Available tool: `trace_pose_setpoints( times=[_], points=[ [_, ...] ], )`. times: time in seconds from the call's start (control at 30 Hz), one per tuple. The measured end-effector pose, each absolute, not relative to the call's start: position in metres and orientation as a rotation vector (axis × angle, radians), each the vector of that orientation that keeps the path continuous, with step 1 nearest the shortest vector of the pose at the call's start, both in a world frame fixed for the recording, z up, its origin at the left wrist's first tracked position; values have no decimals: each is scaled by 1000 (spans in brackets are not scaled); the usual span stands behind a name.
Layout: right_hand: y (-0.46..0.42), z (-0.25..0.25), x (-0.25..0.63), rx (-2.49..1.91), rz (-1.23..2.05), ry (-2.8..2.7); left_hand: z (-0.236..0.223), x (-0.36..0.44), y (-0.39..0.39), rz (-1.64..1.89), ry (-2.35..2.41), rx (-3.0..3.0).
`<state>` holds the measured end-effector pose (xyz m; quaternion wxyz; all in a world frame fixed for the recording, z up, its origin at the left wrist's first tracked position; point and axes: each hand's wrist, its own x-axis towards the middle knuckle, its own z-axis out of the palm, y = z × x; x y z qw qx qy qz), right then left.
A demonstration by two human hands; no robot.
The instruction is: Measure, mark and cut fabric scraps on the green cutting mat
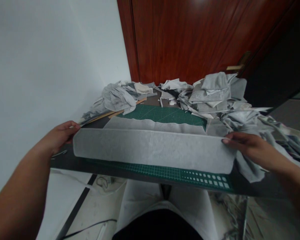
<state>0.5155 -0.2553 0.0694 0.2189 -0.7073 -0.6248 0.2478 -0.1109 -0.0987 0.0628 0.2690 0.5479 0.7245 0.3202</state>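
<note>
A long light-grey strip of fabric (150, 148) is stretched between my two hands above the front of the table. My left hand (62, 133) pinches its upper left corner. At the other end, my right hand (245, 145) grips the upper right corner, thumb on the near face. Behind the strip, another grey piece of fabric (152, 125) with a wavy far edge lies on the green cutting mat (165, 114). The strip covers the middle of the mat; its gridded front edge shows below.
Grey fabric scraps are heaped at the back left (117, 98) and in a larger pile at the right (217, 91). A wooden ruler-like strip (107, 115) lies at the left. Beyond stand a white wall (65, 50) and a reddish-brown door (180, 40). Cords lie on the floor.
</note>
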Motion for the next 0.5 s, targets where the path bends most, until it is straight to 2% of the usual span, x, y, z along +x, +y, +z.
trace_pose_setpoints(
  times=[0.13, 0.27, 0.5],
  points=[
    [-192, 50, 514, -2052, 452, -1657, 60, -87, -56, 899, 2007, 1572],
    [-140, 17, 511, -2258, 277, -1696, 43, -71, -16, 763, 2101, 1702],
    [-118, -12, 513, -2328, 228, -1788, 16, -69, 7, 503, 2039, 1881]
  ],
)
